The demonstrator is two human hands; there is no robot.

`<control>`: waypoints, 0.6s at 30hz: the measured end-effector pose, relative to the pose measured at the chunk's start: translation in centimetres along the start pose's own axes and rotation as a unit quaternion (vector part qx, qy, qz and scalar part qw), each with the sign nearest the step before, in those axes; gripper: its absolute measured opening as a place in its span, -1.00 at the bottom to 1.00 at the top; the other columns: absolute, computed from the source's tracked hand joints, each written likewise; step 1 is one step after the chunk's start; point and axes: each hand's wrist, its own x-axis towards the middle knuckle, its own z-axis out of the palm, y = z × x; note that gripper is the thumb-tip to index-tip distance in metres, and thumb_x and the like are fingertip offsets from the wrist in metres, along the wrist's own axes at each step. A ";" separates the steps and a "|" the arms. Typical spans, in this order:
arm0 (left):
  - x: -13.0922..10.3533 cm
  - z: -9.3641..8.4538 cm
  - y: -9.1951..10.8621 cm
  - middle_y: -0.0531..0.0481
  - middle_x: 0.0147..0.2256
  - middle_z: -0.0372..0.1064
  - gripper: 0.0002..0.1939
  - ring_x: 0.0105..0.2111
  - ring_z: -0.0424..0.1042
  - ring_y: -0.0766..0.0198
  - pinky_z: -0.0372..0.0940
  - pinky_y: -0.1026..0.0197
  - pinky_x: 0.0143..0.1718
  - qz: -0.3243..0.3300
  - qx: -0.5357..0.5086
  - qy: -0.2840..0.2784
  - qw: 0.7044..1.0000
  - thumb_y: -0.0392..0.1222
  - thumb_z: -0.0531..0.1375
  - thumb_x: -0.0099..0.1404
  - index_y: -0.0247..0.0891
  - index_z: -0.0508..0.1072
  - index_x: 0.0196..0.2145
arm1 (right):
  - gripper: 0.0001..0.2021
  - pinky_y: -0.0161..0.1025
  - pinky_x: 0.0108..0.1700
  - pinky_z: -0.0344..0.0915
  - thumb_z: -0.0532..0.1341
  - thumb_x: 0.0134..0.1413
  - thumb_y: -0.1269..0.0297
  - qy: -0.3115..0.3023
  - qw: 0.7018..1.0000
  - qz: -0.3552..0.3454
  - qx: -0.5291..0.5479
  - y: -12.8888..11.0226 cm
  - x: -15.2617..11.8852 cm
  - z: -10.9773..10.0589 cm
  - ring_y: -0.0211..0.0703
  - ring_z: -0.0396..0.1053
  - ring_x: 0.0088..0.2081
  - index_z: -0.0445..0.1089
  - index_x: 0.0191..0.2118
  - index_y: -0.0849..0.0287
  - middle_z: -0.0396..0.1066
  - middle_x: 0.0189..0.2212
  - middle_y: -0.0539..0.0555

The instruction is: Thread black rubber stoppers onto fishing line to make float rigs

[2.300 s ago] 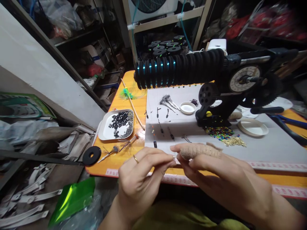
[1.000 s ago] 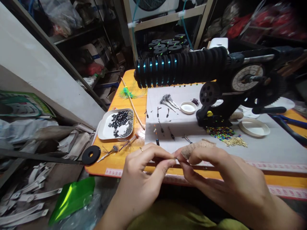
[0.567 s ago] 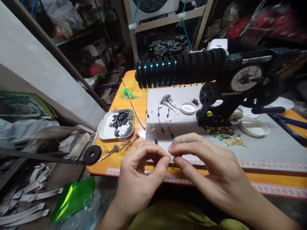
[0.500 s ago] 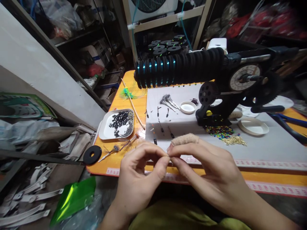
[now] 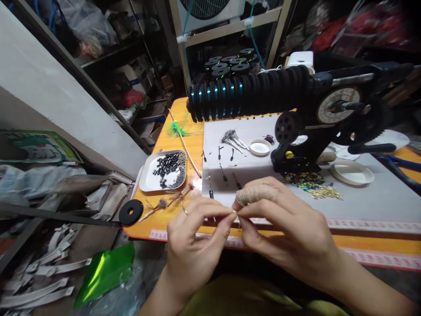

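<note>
My left hand point(image 5: 199, 239) and my right hand point(image 5: 286, 228) meet fingertip to fingertip above the front edge of the table. Both are closed in a pinch on something tiny and pale, too small to name. One finger of the right hand is wrapped in a beige bandage point(image 5: 258, 194), and a ring point(image 5: 185, 211) sits on a left finger. Just beyond my fingers, several small black-bodied pieces with thin stems, one with an orange stem point(image 5: 211, 186), lie on the white board point(image 5: 256, 206).
A white tray point(image 5: 144, 177) of small black parts stands left, near a black disc point(image 5: 130, 212) and a thin stick point(image 5: 189, 151). A black geared machine point(image 5: 289, 127) with a ribbed roller rises behind. Coloured beads point(image 5: 305, 180), gold beads point(image 5: 325, 191) and a shallow dish point(image 5: 351, 172) lie right.
My fingertips have drawn slightly apart, and a small pale bit now shows between them. The whole view has shifted slightly; the things on the table look unmoved.
</note>
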 end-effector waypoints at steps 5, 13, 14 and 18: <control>0.0 0.3 -0.2 -0.04 -0.33 0.47 -0.75 -0.35 0.49 0.35 0.42 0.33 -0.24 0.144 0.132 0.010 0.981 -0.55 0.27 0.21 -0.32 0.48 -0.19 | -0.86 -0.27 -0.22 0.33 0.18 0.14 0.59 -0.035 0.994 0.076 0.074 -0.1 0.1 -0.1 -0.22 0.32 -0.22 0.31 -0.28 0.21 0.36 -0.31 0.07; 0.3 0.3 0.3 0.08 -0.42 0.33 -0.78 -0.41 0.36 0.38 0.33 0.39 -0.38 -0.039 0.004 -0.013 0.999 -0.54 0.19 0.17 -0.23 0.39 -0.37 | -0.88 -0.28 0.01 0.29 0.15 0.26 0.56 -0.042 0.999 -0.007 -0.005 0.2 -0.3 0.2 -0.21 0.29 -0.07 0.32 -0.13 0.28 0.33 -0.17 0.14; 0.3 0.2 0.3 0.10 -0.43 0.32 -0.78 -0.42 0.34 0.39 0.31 0.40 -0.39 -0.084 -0.038 -0.017 0.996 -0.54 0.18 0.16 -0.22 0.38 -0.39 | -0.86 -0.31 0.01 0.29 0.14 0.27 0.56 -0.041 0.999 -0.001 -0.007 0.1 -0.3 0.3 -0.22 0.29 -0.06 0.32 -0.10 0.26 0.32 -0.14 0.15; 0.6 0.1 0.5 0.13 -0.44 0.32 -0.80 -0.41 0.35 0.43 0.31 0.46 -0.35 -0.194 -0.193 -0.029 0.961 -0.50 0.19 0.15 -0.21 0.41 -0.42 | -0.80 -0.42 -0.02 0.31 0.14 0.26 0.57 -0.014 1.000 0.013 0.002 -0.1 -0.4 0.5 -0.28 0.34 -0.08 0.33 -0.06 0.22 0.33 -0.14 0.11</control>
